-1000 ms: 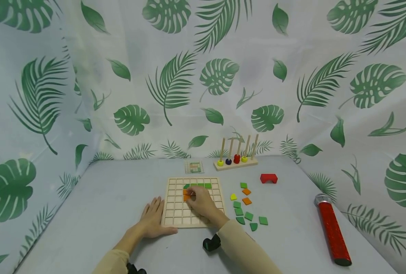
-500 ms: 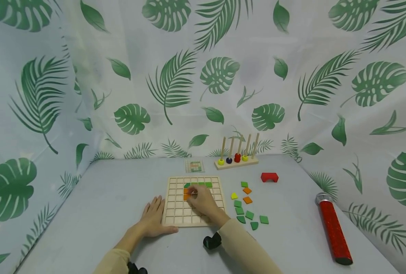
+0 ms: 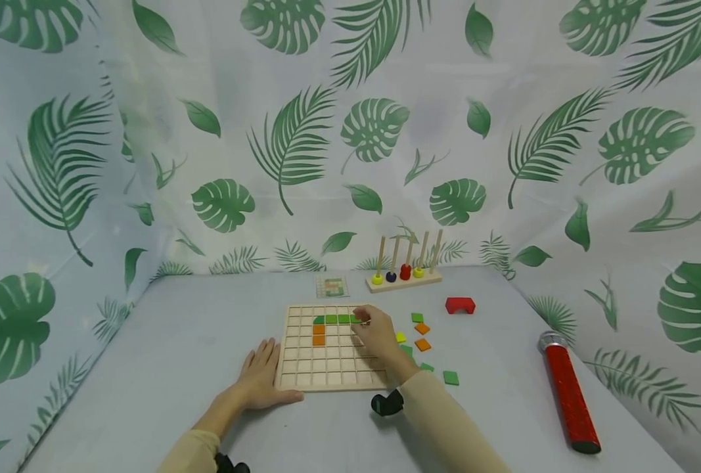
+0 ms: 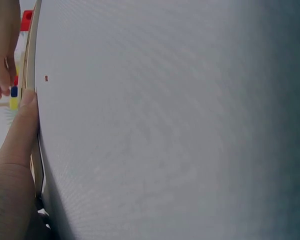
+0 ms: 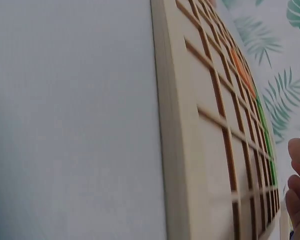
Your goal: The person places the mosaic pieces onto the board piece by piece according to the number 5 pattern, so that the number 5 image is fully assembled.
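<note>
A wooden grid board [image 3: 303, 378] lies on the table. In its upper rows sit a dark green rounded tile [image 3: 318, 320], a row of light green square tiles [image 3: 337, 319] and two orange square tiles [image 3: 318, 336]. My left hand [image 3: 259, 378] lies flat at the board's left side, its thumb [image 4: 25, 117] along the near edge. Over the board's right part hovers my right hand [image 3: 378, 332], fingertips close to the last green square. Those fingers [image 5: 297, 197] look loosely bent, and no tile shows between them. The right hand and forearm cover part of the board and some loose tiles.
Loose tiles lie right of the board: green squares [image 3: 451, 378], orange diamonds [image 3: 423, 345] and a yellow piece [image 3: 401, 337]. Behind stand a pattern card [image 3: 332, 286] and a peg stand [image 3: 403, 284] with beads. A red arch block [image 3: 460, 305] and red tube [image 3: 571, 397] are farther right.
My right hand has moved right, off the orange tiles, to the end of the green row. Both orange tiles now show uncovered. The left hand has stayed in place.
</note>
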`<state>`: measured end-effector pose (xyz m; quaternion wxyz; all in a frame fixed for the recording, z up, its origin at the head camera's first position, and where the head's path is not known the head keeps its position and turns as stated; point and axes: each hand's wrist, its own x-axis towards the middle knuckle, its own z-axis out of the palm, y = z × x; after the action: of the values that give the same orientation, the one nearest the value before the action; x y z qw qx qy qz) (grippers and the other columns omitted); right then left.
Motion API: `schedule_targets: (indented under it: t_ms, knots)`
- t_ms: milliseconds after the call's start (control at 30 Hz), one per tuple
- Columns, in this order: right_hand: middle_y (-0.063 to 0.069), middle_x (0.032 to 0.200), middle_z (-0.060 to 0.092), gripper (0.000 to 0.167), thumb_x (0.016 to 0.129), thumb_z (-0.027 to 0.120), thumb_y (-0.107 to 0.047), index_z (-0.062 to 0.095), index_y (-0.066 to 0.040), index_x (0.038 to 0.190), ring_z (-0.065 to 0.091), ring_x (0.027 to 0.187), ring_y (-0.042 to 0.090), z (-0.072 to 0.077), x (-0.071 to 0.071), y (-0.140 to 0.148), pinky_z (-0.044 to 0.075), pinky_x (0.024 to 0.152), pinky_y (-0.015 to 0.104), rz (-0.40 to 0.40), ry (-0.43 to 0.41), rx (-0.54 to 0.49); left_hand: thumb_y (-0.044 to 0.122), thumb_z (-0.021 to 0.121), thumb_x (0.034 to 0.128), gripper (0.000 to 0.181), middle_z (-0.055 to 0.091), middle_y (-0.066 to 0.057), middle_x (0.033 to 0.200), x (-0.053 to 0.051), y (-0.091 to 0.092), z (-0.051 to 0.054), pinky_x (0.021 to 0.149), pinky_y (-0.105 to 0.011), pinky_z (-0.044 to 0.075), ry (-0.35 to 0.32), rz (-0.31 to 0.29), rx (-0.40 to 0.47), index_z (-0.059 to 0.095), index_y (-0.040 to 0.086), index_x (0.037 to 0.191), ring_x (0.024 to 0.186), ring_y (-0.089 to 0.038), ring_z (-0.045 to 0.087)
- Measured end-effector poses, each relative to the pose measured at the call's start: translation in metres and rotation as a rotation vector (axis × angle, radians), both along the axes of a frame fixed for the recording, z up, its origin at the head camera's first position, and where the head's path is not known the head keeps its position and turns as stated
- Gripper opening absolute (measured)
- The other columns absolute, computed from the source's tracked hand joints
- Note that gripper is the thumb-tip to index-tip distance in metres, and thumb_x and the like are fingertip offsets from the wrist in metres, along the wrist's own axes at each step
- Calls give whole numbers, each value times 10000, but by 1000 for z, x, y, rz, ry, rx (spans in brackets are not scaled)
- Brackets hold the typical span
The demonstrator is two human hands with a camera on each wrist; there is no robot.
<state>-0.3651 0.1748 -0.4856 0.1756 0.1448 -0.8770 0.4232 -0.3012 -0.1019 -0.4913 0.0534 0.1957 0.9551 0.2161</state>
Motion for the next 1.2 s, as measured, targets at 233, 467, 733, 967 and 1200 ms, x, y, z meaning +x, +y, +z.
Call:
schedule_targets:
  t_ms: [233,467,733,967,1200]
  knots:
    - [108,971,652,267,834,683,-15,624,35,1090,593,926,256,5,-2,33,496,851,397,-121,-39,-13,669,674,712,1186,115,-290,1518,1,-1,1,1110,-558,54,-5,-1,-14,172,-107,1454,1404,-418,58]
    - [142,1005,647,280,845,674,-43,612,47,1103,586,946,276,7,1,71,488,867,430,-231,-99,-4,656,685,711,1177,129,-297,1512,3,0,2,1106,-567,59,0,2,1,185,-111,1450,1401,-422,69]
    - [182,1095,603,366,856,668,-84,566,24,1190,539,975,310,3,11,108,495,858,422,-399,-222,26,678,671,706,1186,115,-295,1515,0,-1,-4,1107,-561,47,2,-4,3,184,-104,1453,1401,-421,61]
    - [218,1167,544,484,837,694,-141,502,36,1244,508,1010,330,0,14,121,485,895,421,-454,-369,17,698,669,687,1216,93,-278,1527,0,-2,-6,1113,-540,14,-7,4,12,167,-94,1462,1409,-405,34]
    - [224,1134,555,482,830,713,-138,515,48,1229,518,973,328,2,14,120,495,871,421,-449,-386,12,674,687,691,1209,100,-293,1519,3,-1,1,1112,-551,17,-24,3,27,168,-106,1455,1405,-417,40]
